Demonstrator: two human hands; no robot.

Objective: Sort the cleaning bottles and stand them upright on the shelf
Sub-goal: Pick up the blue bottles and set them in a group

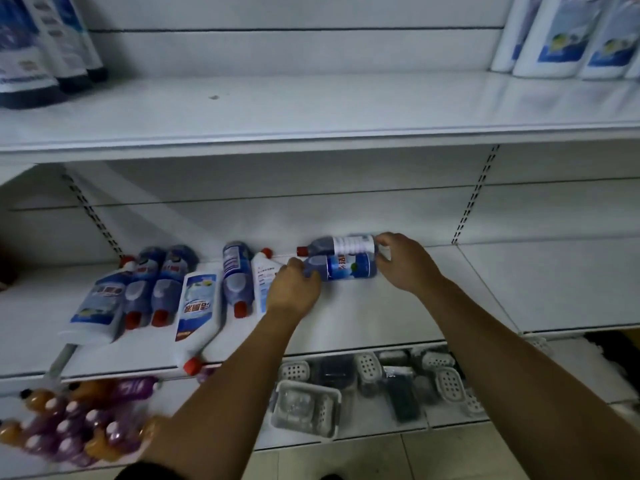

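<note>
Frame centre: my left hand point(293, 289) and right hand point(403, 261) grip opposite ends of a lying blue plastic bottle point(349, 267) on the white shelf point(398, 317).

The white shelf point(398, 306) is showing a smooth, faintly glossy painted-metal finish; the blue plastic bottle point(346, 268) is gleaming under a slick printed label, and the red caps point(302, 251) are looking glossy.

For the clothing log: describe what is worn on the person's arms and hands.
Both forearms are bare right down to the wrists. The left hand and the right hand wear no gloves, and no watch, ring or bracelet shows. The only clothing in view is a dark edge of fabric at the bottom of the picture, near the left upper arm.
</note>
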